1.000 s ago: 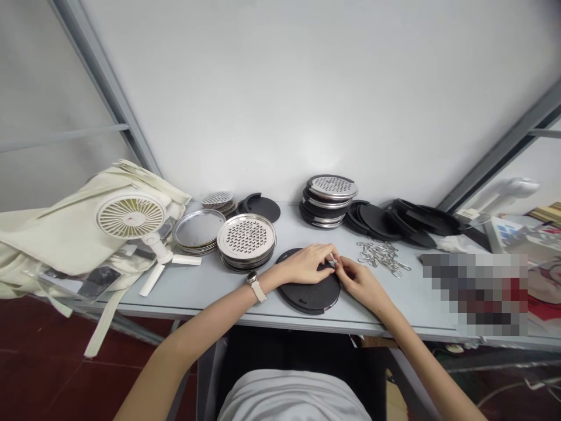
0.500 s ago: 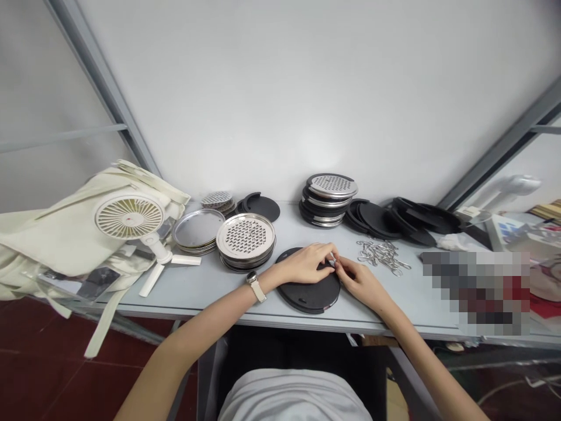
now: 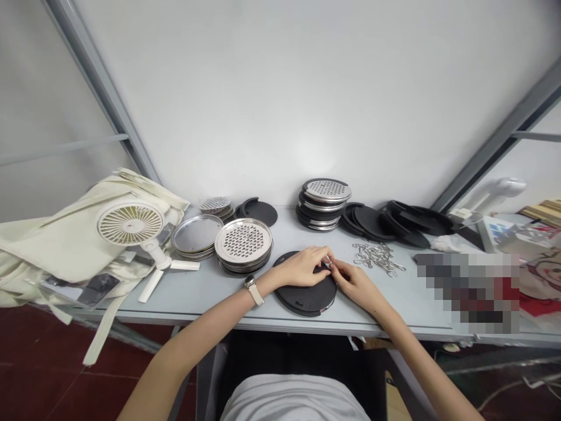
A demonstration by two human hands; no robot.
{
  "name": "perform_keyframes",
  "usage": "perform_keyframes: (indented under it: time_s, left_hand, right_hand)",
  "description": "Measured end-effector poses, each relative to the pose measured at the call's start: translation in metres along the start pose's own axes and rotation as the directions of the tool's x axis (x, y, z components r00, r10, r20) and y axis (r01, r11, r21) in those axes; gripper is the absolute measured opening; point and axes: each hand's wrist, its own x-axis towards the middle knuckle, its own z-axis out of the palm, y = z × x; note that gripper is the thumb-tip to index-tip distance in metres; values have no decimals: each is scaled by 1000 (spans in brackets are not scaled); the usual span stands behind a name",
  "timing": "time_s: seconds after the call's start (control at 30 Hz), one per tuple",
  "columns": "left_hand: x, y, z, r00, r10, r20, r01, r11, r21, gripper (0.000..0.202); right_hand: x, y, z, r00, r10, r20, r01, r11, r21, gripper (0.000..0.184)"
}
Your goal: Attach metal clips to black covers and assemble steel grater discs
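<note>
A black round disc [image 3: 307, 297] lies flat near the front edge of the table, with a bit of shiny metal along its rim. My left hand [image 3: 304, 264] rests across its top, fingers curled over the far right rim. At that same spot my right hand [image 3: 352, 279] pinches with thumb and fingertips, nearly touching the left fingertips. Whatever sits in the pinch is too small and covered to make out. Right of my hands is a loose pile of silvery wire clips [image 3: 377, 258]. Left of the disc stands a stack of round metal grater plates [image 3: 243, 241].
Behind stands a stack of graters in black holders [image 3: 325, 202]. More black holders [image 3: 374, 221] lie to its right. Plain metal discs [image 3: 198, 235], a small fan [image 3: 130, 223] and a cream bag [image 3: 65, 234] are at left. A blurred patch [image 3: 471, 292] covers something at right.
Both hands stay at the disc's far right rim with only slight finger movement. The whole view has shifted a little.
</note>
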Motion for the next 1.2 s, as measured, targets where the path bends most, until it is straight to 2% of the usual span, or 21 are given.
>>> perform_keyframes:
  time_s: [0.37,0.63,1.0,1.2]
  left_hand:
    - [1,2,-1,1000,-27,10,27,1000,-15,23]
    - [1,2,-1,999,-31,16,31,999,-9,24]
    - [1,0,1,1000,2,6,-2,1000,12,25]
    - [0,2,0,1000,-18,-6,18,1000,-1,23]
  right_hand:
    - [-1,1,2,999,9,-35,-8,1000,28,31]
    - [0,6,4,996,19,-81,-19,1000,4,30]
    - [-1,1,2,992,1,-130,-12,997,-82,31]
    - [0,-2,2,994,-14,-109,6,997,-80,31]
